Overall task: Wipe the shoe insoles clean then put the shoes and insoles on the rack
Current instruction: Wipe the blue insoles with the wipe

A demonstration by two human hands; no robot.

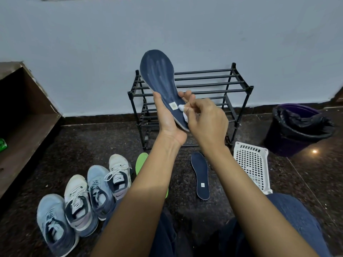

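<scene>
Closest in, blue trousers (297, 219) are seen at the bottom. On the floor (55, 154), 4 shoes (79, 201) are lined up side by side on the left. A green insole (141, 162) is laid just past them, partly hidden by the left arm. A dark blue insole (200, 173) is laid flat to the right, just beside a white basket (250, 164). Higher up, the held insole (159, 71) is kept in the air, toe end up, in front of the rack (213, 78). Its heel end is held by the left hand (167, 115): the grip is wrapped round it, with the thumb on 1 edge and fingertips showing at the other. A small white wipe (182, 108) is pinched tight in the grip of the right hand (206, 121) and pressed on the heel part, near a little label. The shoes and insoles are not yet on the rack. A lined bin (297, 127) is seen to the right, by the wall (167, 25). The held insole looks thin and bendy, so it could be bent or knocked loose by hard rubbing and dropped on the floor. Pale streaks at the toe end could be missed. An insole could also slip through the gaps between the rack bars.
</scene>
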